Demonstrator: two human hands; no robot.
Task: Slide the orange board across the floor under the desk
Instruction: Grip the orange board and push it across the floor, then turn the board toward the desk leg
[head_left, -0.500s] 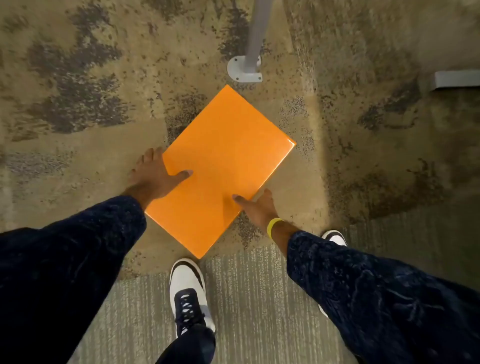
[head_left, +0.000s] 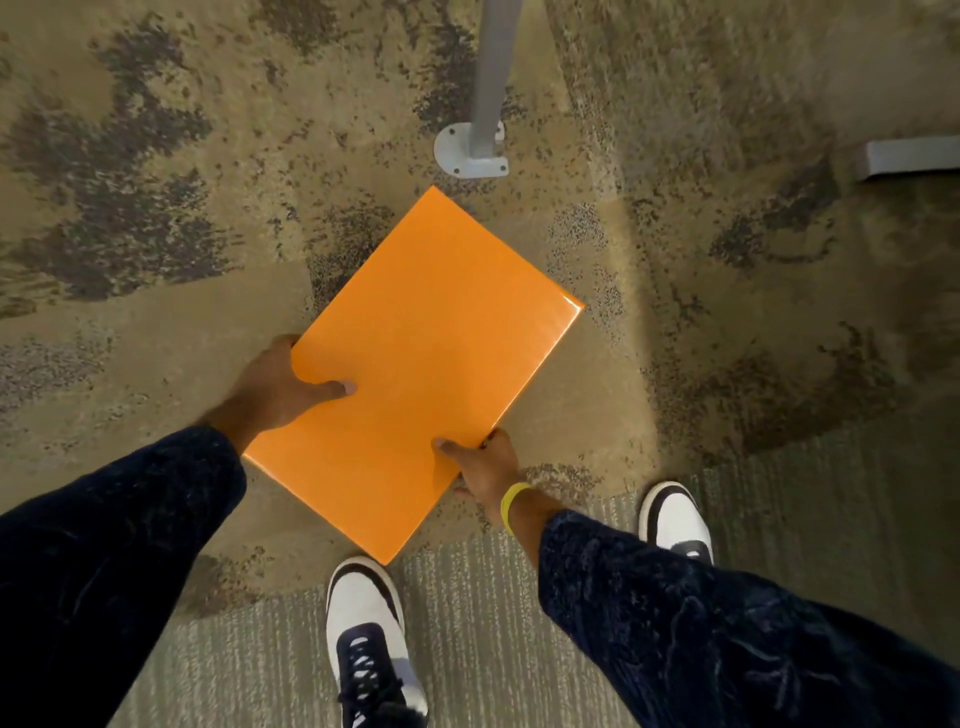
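A glossy orange board (head_left: 426, 353) lies turned like a diamond on the mottled tan carpet, its far corner pointing at a grey desk leg. My left hand (head_left: 275, 387) grips its left edge, thumb on top and fingers curled around the edge. My right hand (head_left: 485, 470), with a yellow wristband, holds the lower right edge, thumb on the top face and fingers beneath. Whether the board rests flat or is slightly raised I cannot tell.
The grey desk leg (head_left: 491, 78) stands on a round foot plate (head_left: 467, 156) just beyond the board's far corner. Another grey metal foot (head_left: 909, 158) shows at the right edge. My two white and black shoes (head_left: 371, 623) (head_left: 675, 519) stand on striped grey carpet.
My left hand has shifted from resting spread beside the board's left edge to gripping that edge. My right hand has closed further onto the lower right edge. The board has barely moved.
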